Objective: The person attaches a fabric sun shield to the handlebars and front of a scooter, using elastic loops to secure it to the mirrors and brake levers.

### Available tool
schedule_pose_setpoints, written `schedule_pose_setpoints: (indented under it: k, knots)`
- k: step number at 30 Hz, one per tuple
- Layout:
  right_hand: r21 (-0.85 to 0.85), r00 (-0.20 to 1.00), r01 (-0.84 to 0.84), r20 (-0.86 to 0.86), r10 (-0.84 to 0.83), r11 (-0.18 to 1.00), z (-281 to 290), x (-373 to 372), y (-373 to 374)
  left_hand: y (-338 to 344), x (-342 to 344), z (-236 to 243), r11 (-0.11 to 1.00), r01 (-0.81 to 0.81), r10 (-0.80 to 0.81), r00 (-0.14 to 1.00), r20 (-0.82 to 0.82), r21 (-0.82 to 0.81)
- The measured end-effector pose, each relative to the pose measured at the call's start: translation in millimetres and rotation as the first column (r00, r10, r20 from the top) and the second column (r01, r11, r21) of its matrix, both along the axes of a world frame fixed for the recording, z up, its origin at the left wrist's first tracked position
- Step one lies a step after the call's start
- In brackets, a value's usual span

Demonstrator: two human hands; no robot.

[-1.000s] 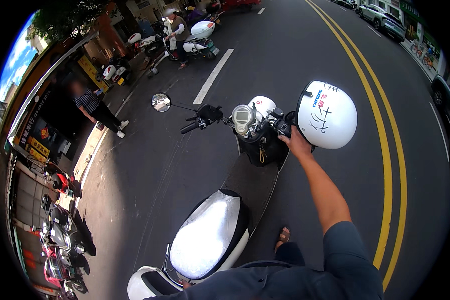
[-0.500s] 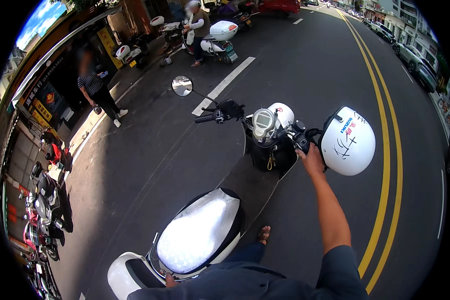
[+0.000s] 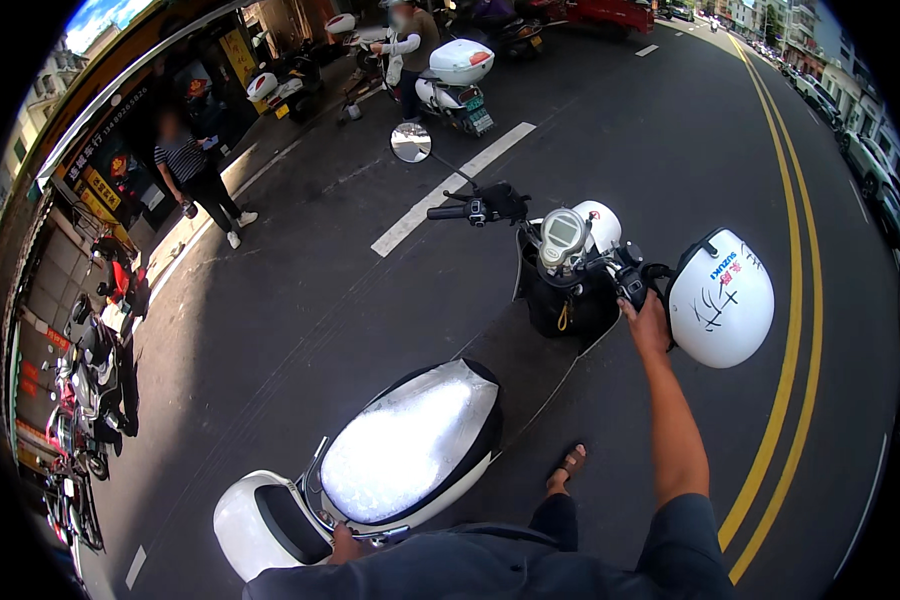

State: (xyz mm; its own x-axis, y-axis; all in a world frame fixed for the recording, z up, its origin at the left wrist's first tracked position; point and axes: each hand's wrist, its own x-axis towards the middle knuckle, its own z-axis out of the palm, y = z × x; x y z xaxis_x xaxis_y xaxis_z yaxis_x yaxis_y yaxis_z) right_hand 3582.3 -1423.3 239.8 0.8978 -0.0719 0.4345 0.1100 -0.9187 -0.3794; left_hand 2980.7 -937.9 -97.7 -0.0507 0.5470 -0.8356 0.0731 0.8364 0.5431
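A white scooter with a shiny silver seat cover (image 3: 410, 445) stands upright to the left of my body. Its right handlebar grip (image 3: 632, 287) is in my right hand (image 3: 650, 325), closed round it with the arm stretched forward. A white helmet (image 3: 722, 300) with dark handwriting hangs at that handlebar, beside the hand. Low at the back of the seat, my left hand (image 3: 346, 545) is closed on the metal grab rail (image 3: 385, 535); my body hides part of it. Behind the seat sits a white top box (image 3: 260, 520). The left handlebar grip (image 3: 448, 212) is free.
A person in a striped shirt (image 3: 182, 160) stands by a shopfront at left. Ahead, another person (image 3: 410, 60) is at a parked white scooter (image 3: 455, 95). Parked motorbikes (image 3: 95, 370) line the left side. Double yellow lines (image 3: 795, 230) run along the road at right; cars (image 3: 870, 165) stand beyond.
The scooter's front and helmet have shifted right and slightly down in view, with my right hand still on the grip. My sandalled foot has moved right. More of my left hand shows.
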Motion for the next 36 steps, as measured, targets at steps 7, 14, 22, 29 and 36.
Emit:
schedule_pose_setpoints:
  k: [7,14,22,29,36]
  knots:
    - [0.114,0.995,-0.078,-0.052,0.085,0.99,-29,43,-21,13,-2,42,-0.163,0.965,-0.605,-0.261,-0.752,-0.203]
    - [0.128,0.984,-0.076,-0.149,0.095,0.989,-4,230,-127,-136,183,-4,0.901,0.343,-0.343,0.938,-0.048,0.266]
    - [0.098,0.975,-0.056,-0.208,0.076,0.994,53,411,-210,-223,377,45,0.996,0.093,-0.093,0.996,0.002,0.019]
    - [0.018,0.984,-0.079,-0.16,0.081,0.997,24,562,-279,-325,491,81,0.284,0.876,-0.674,0.472,-0.569,0.39]
    - [0.006,0.979,-0.104,-0.177,0.103,0.995,26,757,-338,-384,687,24,0.998,-0.05,0.054,0.995,0.088,-0.046]
